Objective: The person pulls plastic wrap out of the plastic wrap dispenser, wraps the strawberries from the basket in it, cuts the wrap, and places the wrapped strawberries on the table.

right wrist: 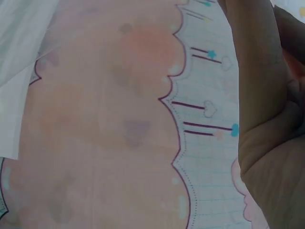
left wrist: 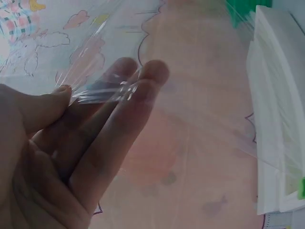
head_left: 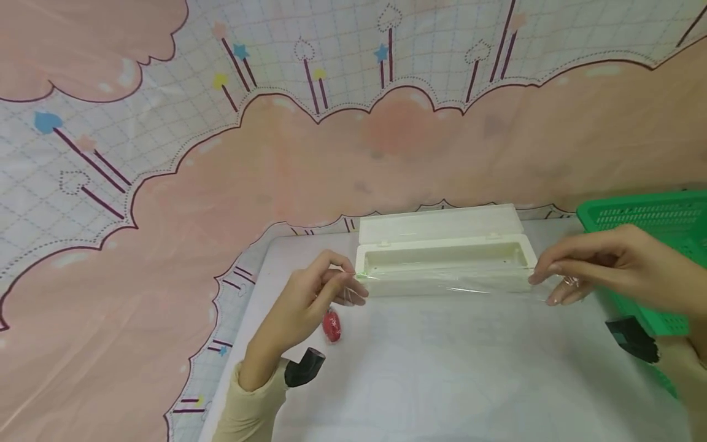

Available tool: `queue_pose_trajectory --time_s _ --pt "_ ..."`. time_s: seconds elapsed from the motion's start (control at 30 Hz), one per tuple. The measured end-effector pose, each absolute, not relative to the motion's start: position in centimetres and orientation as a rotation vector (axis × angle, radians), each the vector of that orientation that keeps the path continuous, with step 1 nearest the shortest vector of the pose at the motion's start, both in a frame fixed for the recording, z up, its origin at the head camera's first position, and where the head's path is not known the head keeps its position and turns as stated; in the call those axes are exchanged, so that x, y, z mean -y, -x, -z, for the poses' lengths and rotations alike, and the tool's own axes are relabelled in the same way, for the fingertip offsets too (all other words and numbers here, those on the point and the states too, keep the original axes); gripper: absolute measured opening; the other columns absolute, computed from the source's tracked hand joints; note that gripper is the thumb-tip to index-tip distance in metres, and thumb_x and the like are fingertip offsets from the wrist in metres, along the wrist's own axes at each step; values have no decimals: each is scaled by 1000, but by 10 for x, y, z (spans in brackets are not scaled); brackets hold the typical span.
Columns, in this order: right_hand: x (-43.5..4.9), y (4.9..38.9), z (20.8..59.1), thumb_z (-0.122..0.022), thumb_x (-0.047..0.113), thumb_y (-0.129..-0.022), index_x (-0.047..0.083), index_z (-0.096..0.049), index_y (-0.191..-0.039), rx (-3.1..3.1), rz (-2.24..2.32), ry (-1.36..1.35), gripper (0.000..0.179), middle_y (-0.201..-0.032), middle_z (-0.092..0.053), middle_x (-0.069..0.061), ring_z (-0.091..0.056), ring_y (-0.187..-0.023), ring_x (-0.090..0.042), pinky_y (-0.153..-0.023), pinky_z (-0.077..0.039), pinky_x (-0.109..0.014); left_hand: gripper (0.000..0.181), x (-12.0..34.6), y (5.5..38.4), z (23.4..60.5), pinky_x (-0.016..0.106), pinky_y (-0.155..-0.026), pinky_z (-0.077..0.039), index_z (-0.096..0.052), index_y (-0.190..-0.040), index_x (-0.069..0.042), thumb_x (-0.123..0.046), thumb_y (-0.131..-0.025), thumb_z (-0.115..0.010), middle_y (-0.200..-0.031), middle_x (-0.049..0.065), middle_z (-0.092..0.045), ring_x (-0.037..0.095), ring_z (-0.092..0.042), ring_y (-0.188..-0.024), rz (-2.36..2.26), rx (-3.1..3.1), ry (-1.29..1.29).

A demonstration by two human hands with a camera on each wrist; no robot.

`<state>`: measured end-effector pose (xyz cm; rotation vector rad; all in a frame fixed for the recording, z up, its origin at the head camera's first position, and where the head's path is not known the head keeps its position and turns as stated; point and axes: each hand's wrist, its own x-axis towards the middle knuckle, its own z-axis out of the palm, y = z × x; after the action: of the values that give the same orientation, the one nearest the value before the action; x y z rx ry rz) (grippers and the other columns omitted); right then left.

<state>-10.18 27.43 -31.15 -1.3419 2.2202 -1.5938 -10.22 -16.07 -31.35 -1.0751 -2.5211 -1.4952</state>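
between the left grip and the right grip, each pinching an end, clear film is stretching before an open white box; a red packet is lying near the left grip, a green basket standing behind the right.

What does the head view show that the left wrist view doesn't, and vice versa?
Only the head view: the right hand, the red packet and both sleeves.

Only the left wrist view: the palm side of the left hand, and a pink-and-blue checked patch of the cloth.

Both: the left hand pinching clear film, the white box, the cloth, and the green basket, apparently just a corner in the wrist view.
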Motion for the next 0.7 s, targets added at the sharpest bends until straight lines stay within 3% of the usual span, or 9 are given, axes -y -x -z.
queue_pose_trajectory --time_s 0.1,0.3,0.5,0.7 --pt "-272 99 316 -53 -19 -91 4 -65 -120 -2258 1477 1258 39 -107 -73 0 -74 -76 -17 -59 -60 -34 4 161 97 321 29 -74 -61 -49 -107 -10 -13 -106 -47 -95 8 -76 15 -75 -80 1520 2620 1071" --pt "-270 93 328 -55 -10 -95 11 -69 -115 -2213 1386 1089 32 -101 -74 1 -73 -72 -18 -58 -60 -36 10 160 90 336 28 -62 -59 -48 -108 -14 -23 -107 -44 -97 3 -76 9 -73 -79 1521 2776 1035" --pt "-266 90 346 -53 -8 -97 11 -69 -113 -2093 1410 1068 30 -99 -74 0 -73 -72 -19 -57 -60 -36 14 160 83 361 28 -72 -60 -48 -108 -11 -24 -107 -43 -95 6 -76 10 -73 -79 1620 2766 1037" --pt "-259 85 366 -51 -5 -99 10 -69 -110 -1959 1422 1040 26 -97 -73 -3 -73 -72 -21 -58 -60 -38 19 160 75 390 26 -74 -60 -48 -109 -8 -26 -107 -43 -96 10 -76 14 -74 -81 1699 2826 940"
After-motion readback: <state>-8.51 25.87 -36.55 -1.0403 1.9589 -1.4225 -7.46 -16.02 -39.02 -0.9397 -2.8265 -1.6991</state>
